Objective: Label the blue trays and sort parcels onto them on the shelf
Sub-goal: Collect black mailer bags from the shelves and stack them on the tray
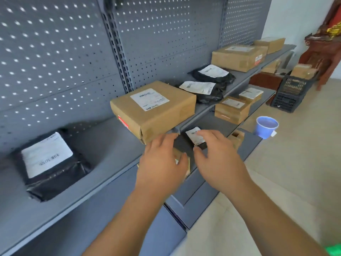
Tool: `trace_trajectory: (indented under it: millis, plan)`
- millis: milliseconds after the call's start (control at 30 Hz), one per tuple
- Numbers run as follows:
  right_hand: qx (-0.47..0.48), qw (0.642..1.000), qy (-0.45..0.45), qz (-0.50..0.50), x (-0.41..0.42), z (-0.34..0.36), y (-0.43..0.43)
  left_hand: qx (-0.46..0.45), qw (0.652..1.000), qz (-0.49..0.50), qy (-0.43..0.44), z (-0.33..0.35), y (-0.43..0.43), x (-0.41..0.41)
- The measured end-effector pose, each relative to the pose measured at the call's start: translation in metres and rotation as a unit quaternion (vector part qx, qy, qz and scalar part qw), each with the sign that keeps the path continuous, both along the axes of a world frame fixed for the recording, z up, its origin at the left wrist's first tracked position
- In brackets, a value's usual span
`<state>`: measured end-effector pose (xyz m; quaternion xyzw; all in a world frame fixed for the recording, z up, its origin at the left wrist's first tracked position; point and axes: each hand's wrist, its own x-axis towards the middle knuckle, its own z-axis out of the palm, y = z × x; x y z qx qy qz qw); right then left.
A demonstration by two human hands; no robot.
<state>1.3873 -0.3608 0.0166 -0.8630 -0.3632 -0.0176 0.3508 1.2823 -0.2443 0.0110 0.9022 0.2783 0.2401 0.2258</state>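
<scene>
both reach under the upper shelf to the lower shelf, where the small parcels lie. the left grip is spread over a small brown box. the right grip is spread over a black parcel, label up, pinching nothing. they are probably picking what to sort. no blue tray shows. a large cardboard box overhangs the edge just above.

Both my bare forearms reach forward side by side. My left hand lies palm down, fingers loosely stretched, thumb out to the right. My right hand hovers just beside it, fingers spread and gently curved.
</scene>
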Motion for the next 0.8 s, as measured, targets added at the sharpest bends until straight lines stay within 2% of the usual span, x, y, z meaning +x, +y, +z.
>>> trace_trajectory:
  millis: [300, 500, 633, 800]
  plan:
    - [0.031, 0.978, 0.02, 0.204, -0.008, 0.005, 0.08, 0.015, 0.978, 0.209, 0.006, 0.001, 0.035, -0.044]
    - [0.027, 0.948, 0.033, 0.316, -0.051, 0.0, 0.128, 0.0, 0.946, 0.321, -0.041, 0.0, 0.056, -0.101]
    - [0.013, 0.933, 0.046, 0.357, -0.075, -0.004, 0.166, 0.002, 0.92, 0.379, -0.1, 0.005, 0.083, -0.135]
    - [-0.018, 0.93, 0.098, 0.354, -0.1, -0.011, 0.209, -0.015, 0.888, 0.437, -0.141, 0.003, 0.12, -0.174]
